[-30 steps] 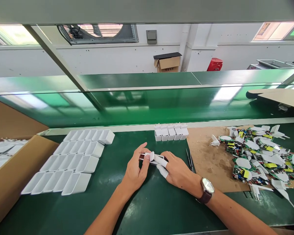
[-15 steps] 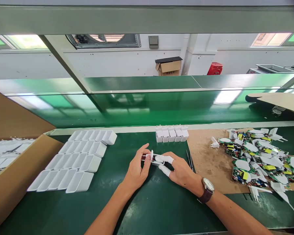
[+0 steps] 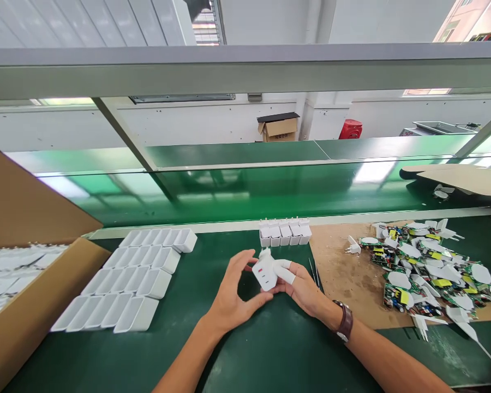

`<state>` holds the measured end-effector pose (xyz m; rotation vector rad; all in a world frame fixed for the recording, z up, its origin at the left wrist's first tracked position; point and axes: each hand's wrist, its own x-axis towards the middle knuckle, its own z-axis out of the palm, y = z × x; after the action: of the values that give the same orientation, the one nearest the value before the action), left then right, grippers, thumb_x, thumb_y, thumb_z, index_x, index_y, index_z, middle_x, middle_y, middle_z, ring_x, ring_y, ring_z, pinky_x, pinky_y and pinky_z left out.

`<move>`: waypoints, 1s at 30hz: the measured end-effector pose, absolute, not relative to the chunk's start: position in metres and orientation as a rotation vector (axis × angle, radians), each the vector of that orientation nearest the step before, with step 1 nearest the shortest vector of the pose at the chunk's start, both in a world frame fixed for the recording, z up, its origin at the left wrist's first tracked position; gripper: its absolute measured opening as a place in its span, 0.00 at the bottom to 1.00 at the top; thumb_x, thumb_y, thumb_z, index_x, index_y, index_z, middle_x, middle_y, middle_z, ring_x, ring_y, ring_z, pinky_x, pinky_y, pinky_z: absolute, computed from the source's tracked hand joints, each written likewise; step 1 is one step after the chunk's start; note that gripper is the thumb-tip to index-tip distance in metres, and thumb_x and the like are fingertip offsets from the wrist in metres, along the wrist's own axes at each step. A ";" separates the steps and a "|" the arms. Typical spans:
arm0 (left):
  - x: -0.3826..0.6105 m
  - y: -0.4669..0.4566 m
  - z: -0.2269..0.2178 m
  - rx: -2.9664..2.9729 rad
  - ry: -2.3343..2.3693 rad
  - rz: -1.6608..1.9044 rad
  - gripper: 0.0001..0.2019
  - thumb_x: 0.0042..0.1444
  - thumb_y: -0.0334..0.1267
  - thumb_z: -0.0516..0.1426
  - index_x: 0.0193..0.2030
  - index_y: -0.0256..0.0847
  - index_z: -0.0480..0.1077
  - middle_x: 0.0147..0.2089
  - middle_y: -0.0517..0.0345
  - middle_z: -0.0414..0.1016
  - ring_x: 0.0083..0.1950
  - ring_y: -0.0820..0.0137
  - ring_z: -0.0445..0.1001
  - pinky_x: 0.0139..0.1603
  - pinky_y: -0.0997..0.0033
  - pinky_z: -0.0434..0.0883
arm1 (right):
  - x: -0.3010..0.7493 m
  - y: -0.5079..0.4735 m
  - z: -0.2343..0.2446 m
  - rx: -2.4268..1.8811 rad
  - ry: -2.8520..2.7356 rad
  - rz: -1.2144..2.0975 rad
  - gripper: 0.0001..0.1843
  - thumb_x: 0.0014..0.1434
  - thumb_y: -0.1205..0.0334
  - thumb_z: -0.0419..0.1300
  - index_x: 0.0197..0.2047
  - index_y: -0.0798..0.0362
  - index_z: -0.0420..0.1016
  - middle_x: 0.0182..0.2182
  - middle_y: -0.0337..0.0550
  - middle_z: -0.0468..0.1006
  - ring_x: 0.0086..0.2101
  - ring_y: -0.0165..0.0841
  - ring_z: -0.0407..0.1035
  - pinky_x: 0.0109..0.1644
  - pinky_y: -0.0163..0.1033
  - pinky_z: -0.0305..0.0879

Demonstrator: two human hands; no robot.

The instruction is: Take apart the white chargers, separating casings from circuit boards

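A white plug adapter (image 3: 265,273) with small slots and a red mark on its face is tilted in front of me, just above the green bench. My right hand (image 3: 300,286), with white covers on its thumb and finger, is closed on the adapter's right side. My left hand (image 3: 233,292) curves around the other side with thumb and fingers spread wide. Its fingertips come close to the adapter's upper left edge and its thumb reaches below the lower edge; whether they touch is unclear. The adapter's back is hidden.
Rows of white plastic housings (image 3: 143,281) stand left, beside a cardboard box (image 3: 45,289) of white parts. Several white housings (image 3: 285,233) line the back edge. Tweezers (image 3: 316,273) lie by a brown board (image 3: 335,273), with circuit boards (image 3: 417,256) piled on the right.
The white piece was held low with its inside parts showing; now its slotted face is turned up. My left fingers have spread away from it. The camera view has tilted upward.
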<state>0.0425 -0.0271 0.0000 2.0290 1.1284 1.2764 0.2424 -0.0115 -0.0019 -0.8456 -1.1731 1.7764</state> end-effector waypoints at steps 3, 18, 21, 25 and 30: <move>0.045 -0.028 0.000 2.245 1.156 1.292 0.27 0.62 0.37 0.63 0.66 0.46 0.63 0.58 0.45 0.75 0.57 0.55 0.76 0.55 0.50 0.78 | 0.241 -0.015 0.005 -0.760 -1.041 1.948 0.24 0.62 0.41 0.65 0.46 0.55 0.79 0.35 0.47 0.82 0.33 0.38 0.78 0.45 0.51 0.78; 0.049 -0.026 0.007 2.410 1.032 1.418 0.33 0.59 0.33 0.66 0.70 0.48 0.61 0.58 0.44 0.76 0.56 0.55 0.76 0.54 0.51 0.78 | 0.240 -0.016 0.004 -0.720 -0.974 1.984 0.22 0.60 0.44 0.68 0.47 0.54 0.79 0.38 0.48 0.83 0.39 0.40 0.78 0.46 0.51 0.76; 0.049 -0.026 0.008 2.415 1.021 1.417 0.34 0.59 0.33 0.66 0.70 0.47 0.61 0.58 0.43 0.76 0.56 0.56 0.76 0.54 0.52 0.78 | 0.239 -0.016 0.004 -0.723 -0.971 1.986 0.22 0.60 0.44 0.68 0.47 0.53 0.79 0.37 0.48 0.83 0.40 0.41 0.78 0.47 0.52 0.76; 0.049 -0.026 0.012 2.417 1.006 1.418 0.34 0.59 0.33 0.67 0.70 0.47 0.61 0.58 0.43 0.76 0.56 0.56 0.76 0.54 0.52 0.78 | 0.239 -0.015 0.003 -0.728 -0.988 1.984 0.23 0.59 0.43 0.67 0.47 0.53 0.79 0.37 0.48 0.83 0.41 0.42 0.78 0.47 0.53 0.76; 0.048 -0.026 0.012 2.420 0.992 1.419 0.35 0.59 0.32 0.67 0.70 0.45 0.61 0.58 0.42 0.76 0.56 0.56 0.76 0.54 0.53 0.78 | 0.240 -0.015 0.002 -0.774 -1.020 1.950 0.24 0.58 0.42 0.68 0.47 0.53 0.80 0.37 0.47 0.83 0.39 0.40 0.78 0.46 0.50 0.76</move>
<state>0.0480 -0.0263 0.0115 2.4199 0.9922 1.4189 0.2401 -0.0148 0.0021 -0.7740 -1.0202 1.9500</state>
